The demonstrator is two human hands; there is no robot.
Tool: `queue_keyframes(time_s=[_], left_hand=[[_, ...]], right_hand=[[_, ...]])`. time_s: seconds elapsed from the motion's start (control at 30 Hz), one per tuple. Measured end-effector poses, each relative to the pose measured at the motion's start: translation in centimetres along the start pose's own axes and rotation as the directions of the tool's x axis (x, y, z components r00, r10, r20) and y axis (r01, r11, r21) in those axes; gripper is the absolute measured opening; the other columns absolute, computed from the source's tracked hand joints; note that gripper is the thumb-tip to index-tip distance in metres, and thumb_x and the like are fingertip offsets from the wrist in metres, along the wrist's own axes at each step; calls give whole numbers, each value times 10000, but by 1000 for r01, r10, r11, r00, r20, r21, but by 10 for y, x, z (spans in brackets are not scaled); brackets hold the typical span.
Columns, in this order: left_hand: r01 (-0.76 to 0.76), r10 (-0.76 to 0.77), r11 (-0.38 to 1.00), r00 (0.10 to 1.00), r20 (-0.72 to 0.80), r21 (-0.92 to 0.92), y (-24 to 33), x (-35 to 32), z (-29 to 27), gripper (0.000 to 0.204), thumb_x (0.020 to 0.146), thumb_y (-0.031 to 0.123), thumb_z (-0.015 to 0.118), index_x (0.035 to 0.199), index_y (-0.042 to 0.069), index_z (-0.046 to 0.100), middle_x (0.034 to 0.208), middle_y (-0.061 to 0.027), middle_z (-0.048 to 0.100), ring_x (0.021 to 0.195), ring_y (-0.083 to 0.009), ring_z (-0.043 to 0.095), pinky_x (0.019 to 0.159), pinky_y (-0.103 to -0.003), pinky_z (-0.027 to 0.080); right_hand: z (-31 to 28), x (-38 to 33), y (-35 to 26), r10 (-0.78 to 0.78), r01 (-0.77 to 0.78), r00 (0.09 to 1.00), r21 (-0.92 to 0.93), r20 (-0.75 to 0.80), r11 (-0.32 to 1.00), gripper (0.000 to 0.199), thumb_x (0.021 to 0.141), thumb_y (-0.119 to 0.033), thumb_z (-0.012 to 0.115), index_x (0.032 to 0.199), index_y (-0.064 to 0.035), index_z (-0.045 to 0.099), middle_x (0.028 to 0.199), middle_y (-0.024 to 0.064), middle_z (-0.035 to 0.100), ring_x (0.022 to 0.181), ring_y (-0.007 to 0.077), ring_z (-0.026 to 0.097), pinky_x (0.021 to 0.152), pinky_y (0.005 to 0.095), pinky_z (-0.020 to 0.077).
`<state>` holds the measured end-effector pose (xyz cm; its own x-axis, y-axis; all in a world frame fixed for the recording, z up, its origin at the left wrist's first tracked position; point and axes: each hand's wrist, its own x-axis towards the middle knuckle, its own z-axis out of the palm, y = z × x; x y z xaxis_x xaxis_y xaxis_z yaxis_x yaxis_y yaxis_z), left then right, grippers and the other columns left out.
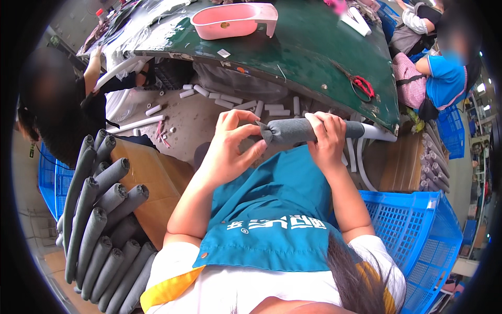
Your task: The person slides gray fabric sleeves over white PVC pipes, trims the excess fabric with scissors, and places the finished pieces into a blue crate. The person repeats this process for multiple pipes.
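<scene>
In front of my lap a white foam tube (377,133) runs into a dark grey fabric sleeve (287,132), which covers most of it. My right hand (328,140) is closed round the covered tube, thumb underneath and out of sight. At the sleeve's left end the cloth is gathered into a short frill. Curled fingers and thumb of my left hand (226,149) are at that frill, with the cloth edge between them; their exact grip is partly hidden. The tube lies roughly level, its bare white end toward the table edge on the right.
Many finished-looking grey covered tubes (97,225) stand stacked at my left beside cardboard (157,165). A blue crate (413,225) is at my right. The green table (308,57) ahead bears a pink basin (225,23) and red-handled scissors (362,86). White foam pieces (230,98) litter the floor. Co-workers sit on both sides.
</scene>
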<state>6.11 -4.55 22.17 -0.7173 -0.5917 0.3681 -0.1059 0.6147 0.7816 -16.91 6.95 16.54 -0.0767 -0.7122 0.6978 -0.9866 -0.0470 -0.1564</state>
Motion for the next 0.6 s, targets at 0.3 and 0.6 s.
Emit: queue_keyframes(time_s=[0.3,0.6], left_hand=[[256,-250,941,967,52,-221,-37,-12,24,179,748,64,762,909,48,687,1138,-49,566,1145,-231,463,970,-364,414],[30,-34,999,994,-99,-45,-17,-6,45,223,642,50,757,769,23,576,1002,-61,578,1151,-267,488,930,-378,447]], right_hand=[[9,-8,-2,-16,18,1000,-70,24,997,576,598,9,676,1150,-143,607,1029,44,567,964,265,561,875,446,393],[21,-27,-18,111,-163,975,284,192,945,537,606,20,708,1112,-70,551,1021,112,616,934,326,602,820,423,454]])
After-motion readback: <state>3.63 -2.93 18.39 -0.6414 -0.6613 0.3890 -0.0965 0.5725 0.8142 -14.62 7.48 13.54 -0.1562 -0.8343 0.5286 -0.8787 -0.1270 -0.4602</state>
